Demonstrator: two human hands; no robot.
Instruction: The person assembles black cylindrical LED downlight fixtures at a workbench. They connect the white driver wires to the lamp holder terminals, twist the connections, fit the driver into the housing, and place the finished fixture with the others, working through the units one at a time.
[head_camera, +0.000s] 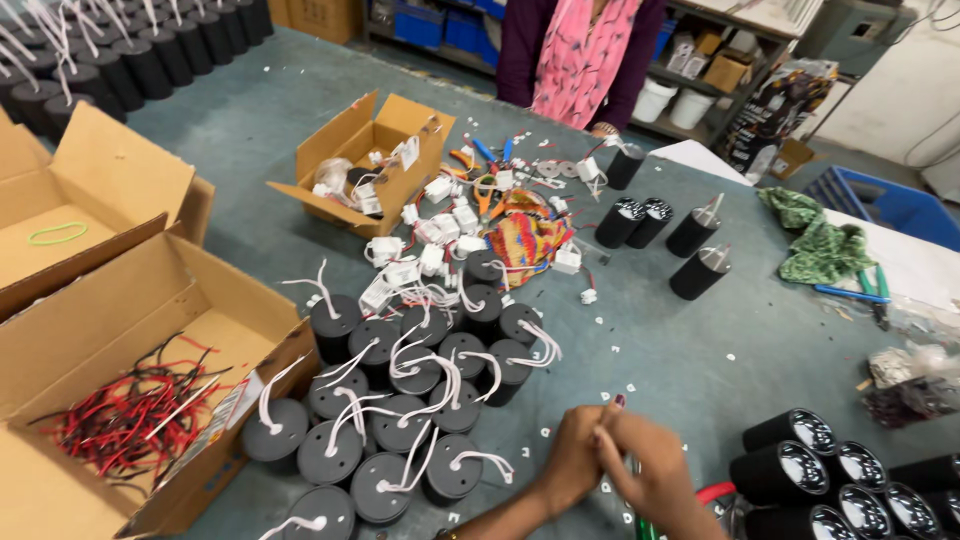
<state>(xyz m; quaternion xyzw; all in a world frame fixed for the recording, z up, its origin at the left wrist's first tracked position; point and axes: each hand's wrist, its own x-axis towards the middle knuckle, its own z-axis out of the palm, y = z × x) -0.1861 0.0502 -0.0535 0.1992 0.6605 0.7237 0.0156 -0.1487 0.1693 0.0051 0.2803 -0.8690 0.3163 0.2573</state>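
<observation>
1. A grey-green work table (690, 350) is filling the view, scattered with small white bits and offcuts.
2. The person's left hand (572, 462) and right hand (655, 472) are meeting low at the near edge, pressed together with fingertips pinching something too small to make out; whether either is truly clamped on a part, I cannot tell.
3. Just to the left of the hands, a cluster of black cylindrical housings (410, 400) is standing upright, each trailing white wires (440, 380).
4. At the lower right corner, more black cylinders with shiny reflector faces (820, 470) are lying on their sides, close beside the right hand.
5. An open cardboard box (90, 340) at the left is holding a tangle of red and black wires (130, 410).
6. Farther back, a smaller cardboard box (365, 160) is tipping open beside a heap of white connector blocks (440, 240) and a colourful patterned pouch (525, 240).
7. A green cloth (815, 235) is lying at the right.
8. Another person in a dark purple top and pink scarf (580, 55) is standing across the table, with shelving of boxes and tubs (700, 70) behind.
</observation>
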